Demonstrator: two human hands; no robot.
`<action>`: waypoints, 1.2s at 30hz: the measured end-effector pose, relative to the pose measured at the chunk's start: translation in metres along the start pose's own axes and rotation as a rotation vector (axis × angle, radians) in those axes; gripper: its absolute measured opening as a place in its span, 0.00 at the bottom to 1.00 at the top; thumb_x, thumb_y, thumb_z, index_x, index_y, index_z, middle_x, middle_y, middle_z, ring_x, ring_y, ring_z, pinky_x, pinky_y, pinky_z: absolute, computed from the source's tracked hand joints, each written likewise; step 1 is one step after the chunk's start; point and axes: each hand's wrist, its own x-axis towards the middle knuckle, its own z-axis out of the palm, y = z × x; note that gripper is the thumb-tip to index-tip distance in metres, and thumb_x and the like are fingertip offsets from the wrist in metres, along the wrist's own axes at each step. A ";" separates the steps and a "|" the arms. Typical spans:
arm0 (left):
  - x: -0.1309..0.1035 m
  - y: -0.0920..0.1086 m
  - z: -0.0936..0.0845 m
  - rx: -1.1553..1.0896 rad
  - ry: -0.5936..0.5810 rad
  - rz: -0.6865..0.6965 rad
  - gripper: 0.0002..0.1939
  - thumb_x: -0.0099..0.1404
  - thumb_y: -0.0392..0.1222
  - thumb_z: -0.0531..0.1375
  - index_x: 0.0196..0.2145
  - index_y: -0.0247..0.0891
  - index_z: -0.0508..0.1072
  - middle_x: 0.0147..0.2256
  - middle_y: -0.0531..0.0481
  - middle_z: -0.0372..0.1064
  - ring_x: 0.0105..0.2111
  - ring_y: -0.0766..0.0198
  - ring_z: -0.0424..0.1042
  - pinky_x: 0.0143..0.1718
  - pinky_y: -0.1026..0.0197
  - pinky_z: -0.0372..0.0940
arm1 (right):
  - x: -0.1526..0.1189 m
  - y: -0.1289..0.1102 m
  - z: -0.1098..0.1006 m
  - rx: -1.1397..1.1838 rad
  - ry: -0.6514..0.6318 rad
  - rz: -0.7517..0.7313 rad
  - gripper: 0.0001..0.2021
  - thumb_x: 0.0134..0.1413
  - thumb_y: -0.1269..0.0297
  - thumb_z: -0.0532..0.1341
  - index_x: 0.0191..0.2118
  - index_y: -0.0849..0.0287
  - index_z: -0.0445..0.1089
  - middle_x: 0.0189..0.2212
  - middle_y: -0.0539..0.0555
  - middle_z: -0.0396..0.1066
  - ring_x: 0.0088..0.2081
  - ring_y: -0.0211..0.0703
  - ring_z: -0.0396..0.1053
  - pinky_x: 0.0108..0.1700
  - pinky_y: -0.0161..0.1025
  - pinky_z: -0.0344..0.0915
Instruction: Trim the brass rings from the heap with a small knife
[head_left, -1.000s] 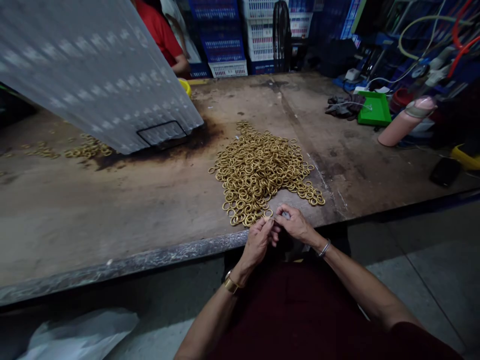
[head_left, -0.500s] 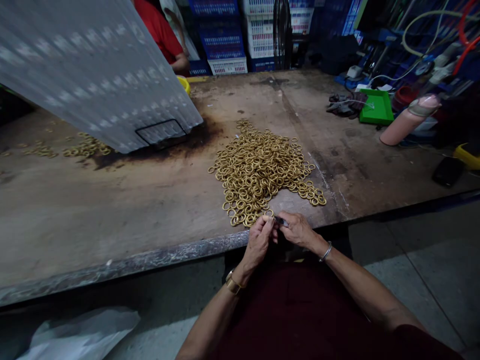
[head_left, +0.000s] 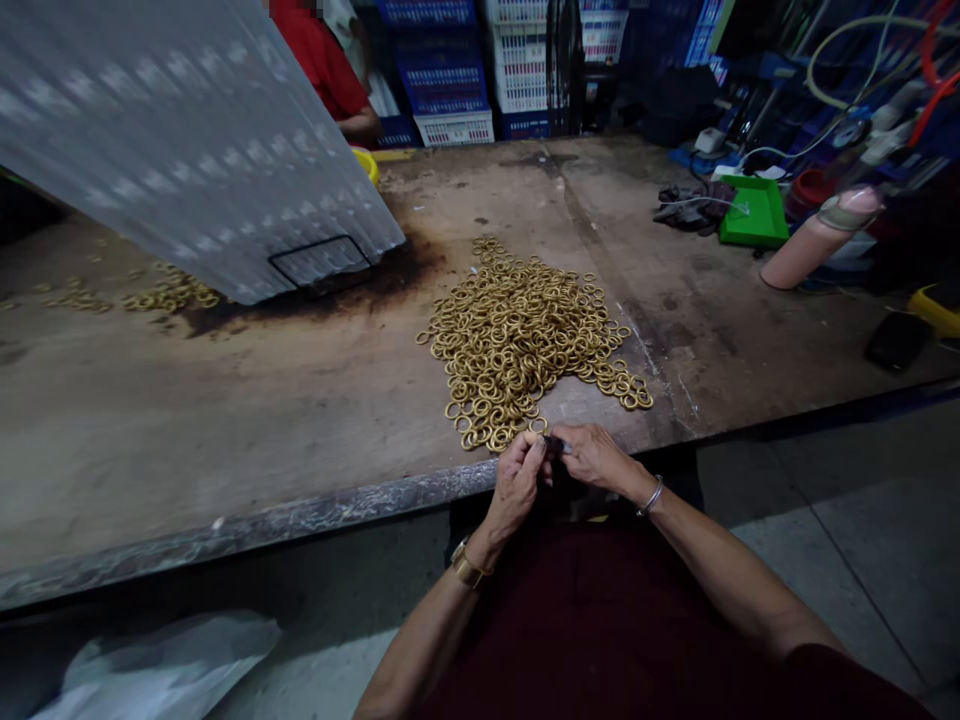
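At the table's front edge my two hands meet, fingertips almost touching. My left hand (head_left: 519, 474) is closed in a pinch; what lies between its fingers is too small to make out. In my right hand (head_left: 598, 459), fingers closed, is a small dark tool (head_left: 556, 445) whose tip points at my left fingertips. Its exact kind does not show. Just beyond my hands spreads a heap of brass-coloured rings (head_left: 525, 335), the closest of them lying beside my left fingers.
The wooden table (head_left: 285, 400) carries a tall translucent corrugated panel (head_left: 225, 150) on a black wire stand, with more loose rings (head_left: 176, 290) behind it. To the right stand a green tray (head_left: 754, 212), a pink bottle (head_left: 814, 245) and a black object (head_left: 896, 342). A red-sleeved person (head_left: 330, 70) is across the table.
The dark tool has shifted slightly left towards my left fingertips and turned a little with my right hand. My left hand and the heap of rings look the same.
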 end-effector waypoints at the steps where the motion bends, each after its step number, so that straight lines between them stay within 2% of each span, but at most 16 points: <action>1: -0.003 0.001 0.000 -0.025 -0.014 -0.013 0.19 0.58 0.57 0.58 0.27 0.37 0.64 0.21 0.57 0.61 0.18 0.73 0.59 0.21 0.68 0.60 | 0.002 0.000 -0.002 -0.041 -0.015 0.041 0.14 0.51 0.71 0.51 0.41 0.59 0.70 0.30 0.55 0.74 0.30 0.40 0.68 0.31 0.34 0.53; 4: -0.016 0.006 0.001 -0.132 -0.106 -0.060 0.17 0.59 0.54 0.59 0.29 0.36 0.67 0.24 0.54 0.64 0.20 0.72 0.61 0.22 0.66 0.62 | 0.011 0.003 -0.005 -0.155 0.004 0.162 0.15 0.53 0.70 0.51 0.45 0.61 0.68 0.34 0.59 0.74 0.33 0.44 0.69 0.34 0.35 0.55; 6: -0.023 0.009 0.001 -0.225 -0.146 -0.089 0.16 0.58 0.52 0.60 0.28 0.35 0.68 0.28 0.51 0.67 0.23 0.70 0.65 0.24 0.65 0.64 | 0.017 0.005 -0.004 -0.180 0.039 0.185 0.15 0.54 0.69 0.51 0.46 0.61 0.67 0.35 0.59 0.74 0.34 0.45 0.70 0.35 0.36 0.56; 9: -0.026 0.010 -0.002 -0.358 -0.067 -0.130 0.15 0.54 0.49 0.64 0.25 0.34 0.67 0.33 0.47 0.69 0.28 0.67 0.68 0.24 0.65 0.64 | 0.024 0.006 0.001 -0.131 0.116 0.160 0.14 0.56 0.66 0.52 0.47 0.61 0.66 0.35 0.59 0.73 0.36 0.45 0.70 0.35 0.36 0.56; 13: -0.023 0.006 -0.009 -0.456 0.036 -0.176 0.15 0.51 0.46 0.66 0.22 0.34 0.65 0.31 0.47 0.70 0.25 0.68 0.68 0.23 0.67 0.63 | 0.029 -0.003 0.009 -0.086 0.162 0.140 0.13 0.58 0.60 0.53 0.46 0.59 0.65 0.40 0.59 0.72 0.38 0.46 0.70 0.36 0.37 0.56; 19: -0.018 0.010 -0.015 -0.600 0.001 -0.268 0.13 0.49 0.43 0.65 0.31 0.36 0.68 0.26 0.52 0.68 0.22 0.69 0.65 0.20 0.67 0.61 | 0.032 -0.009 0.011 -0.047 0.160 0.134 0.13 0.55 0.65 0.53 0.46 0.58 0.65 0.40 0.59 0.71 0.38 0.46 0.68 0.37 0.38 0.57; 23: -0.011 0.015 -0.017 -0.629 0.000 -0.347 0.12 0.50 0.45 0.64 0.23 0.36 0.66 0.26 0.52 0.66 0.25 0.69 0.65 0.22 0.67 0.61 | 0.032 -0.002 0.011 0.020 0.207 0.151 0.13 0.52 0.69 0.53 0.44 0.59 0.66 0.39 0.59 0.70 0.37 0.45 0.66 0.38 0.39 0.58; 25: -0.008 0.016 -0.017 -0.557 0.035 -0.364 0.14 0.50 0.46 0.64 0.21 0.36 0.64 0.26 0.52 0.66 0.26 0.68 0.65 0.23 0.67 0.61 | 0.030 0.001 0.011 0.047 0.207 0.174 0.11 0.50 0.69 0.55 0.41 0.57 0.67 0.34 0.54 0.69 0.34 0.42 0.65 0.37 0.36 0.58; 27: -0.006 0.015 -0.015 -0.395 0.092 -0.352 0.15 0.47 0.49 0.66 0.23 0.37 0.66 0.25 0.52 0.66 0.25 0.67 0.65 0.22 0.66 0.60 | 0.029 0.003 0.010 0.302 0.205 0.189 0.10 0.47 0.70 0.56 0.38 0.57 0.68 0.29 0.52 0.68 0.32 0.40 0.64 0.35 0.35 0.58; 29: -0.003 0.013 -0.014 -0.187 0.132 -0.277 0.18 0.45 0.53 0.67 0.27 0.38 0.68 0.23 0.54 0.65 0.23 0.67 0.63 0.20 0.66 0.58 | 0.028 0.006 0.009 0.376 0.247 0.224 0.08 0.47 0.72 0.56 0.35 0.57 0.68 0.26 0.49 0.67 0.30 0.37 0.63 0.32 0.32 0.58; 31: 0.003 0.009 -0.011 0.061 0.213 -0.147 0.23 0.44 0.55 0.67 0.35 0.40 0.70 0.22 0.56 0.65 0.21 0.67 0.62 0.20 0.65 0.59 | 0.028 0.010 0.007 0.448 0.280 0.259 0.05 0.46 0.71 0.58 0.31 0.58 0.68 0.24 0.46 0.65 0.27 0.33 0.62 0.28 0.28 0.57; 32: 0.006 0.008 -0.010 0.172 0.211 -0.092 0.25 0.44 0.56 0.66 0.37 0.40 0.70 0.25 0.55 0.68 0.23 0.65 0.65 0.23 0.64 0.62 | 0.027 0.011 0.006 0.499 0.285 0.280 0.04 0.46 0.71 0.58 0.31 0.58 0.68 0.23 0.44 0.64 0.25 0.32 0.61 0.26 0.27 0.56; 33: 0.008 0.007 -0.009 0.265 0.183 -0.031 0.25 0.44 0.56 0.65 0.38 0.40 0.71 0.29 0.53 0.71 0.28 0.61 0.69 0.28 0.62 0.65 | 0.027 0.011 0.004 0.659 0.251 0.308 0.04 0.45 0.71 0.58 0.31 0.58 0.68 0.21 0.43 0.62 0.23 0.31 0.59 0.23 0.27 0.55; 36: 0.015 0.008 -0.008 0.473 0.093 0.112 0.22 0.45 0.57 0.62 0.36 0.42 0.73 0.35 0.50 0.75 0.38 0.53 0.72 0.38 0.57 0.67 | 0.022 0.009 0.000 1.004 0.177 0.372 0.04 0.42 0.72 0.60 0.28 0.58 0.67 0.18 0.41 0.60 0.20 0.29 0.56 0.20 0.26 0.53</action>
